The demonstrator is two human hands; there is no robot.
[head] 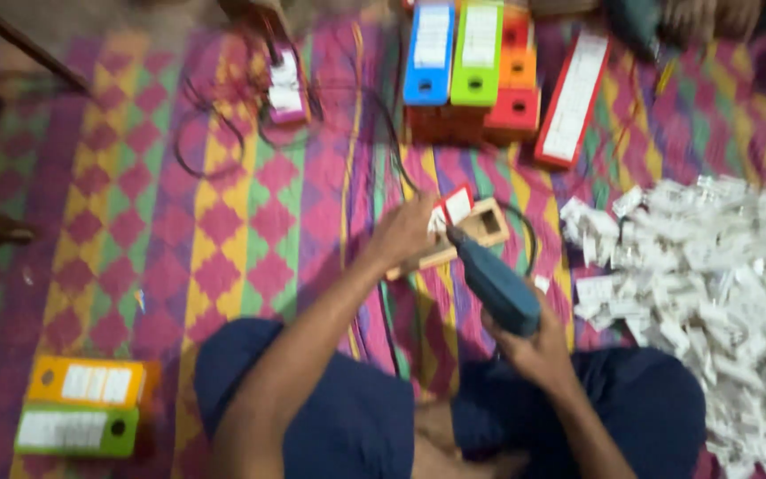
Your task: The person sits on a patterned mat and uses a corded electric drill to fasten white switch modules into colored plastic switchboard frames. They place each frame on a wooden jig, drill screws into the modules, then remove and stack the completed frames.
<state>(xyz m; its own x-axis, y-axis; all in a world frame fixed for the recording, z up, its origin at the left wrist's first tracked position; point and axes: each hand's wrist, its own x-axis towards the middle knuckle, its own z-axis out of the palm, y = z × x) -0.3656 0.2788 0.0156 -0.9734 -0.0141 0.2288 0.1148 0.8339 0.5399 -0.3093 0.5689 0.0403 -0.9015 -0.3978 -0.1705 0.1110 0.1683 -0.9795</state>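
Wooden block (480,232), pale and with a square hole cut in its top, lies on the patterned mat (223,222) just in front of the seated person's knees, and both hands work on it. On it sits a small red-and-white part (452,207); the left hand (405,232) has its grip closed over the near end of the block and the edge of that part, pinning them in place. The right hand (538,348) has its grip wrapped tightly around the body of a blue power screwdriver (494,282), which slants up and to the left so that its tip meets the red-and-white part beside the left hand's fingers. The picture is blurred, so the exact point of contact cannot be made out.

To the right of the block, a large heap of small white parts (711,275) spreads across the mat. Beyond the block, at the far edge, stand long boxes in a row: a blue box (429,53), a green box (478,53), orange and red boxes (514,80) stacked beside them, and a red strip with a white face (572,98) lying at a slant. A small pink-and-white unit (286,86) with dark wires (214,133) looping from it lies to the far left of these. Near the person's left knee, an orange box (90,383) and another green box (77,430) lie side by side.
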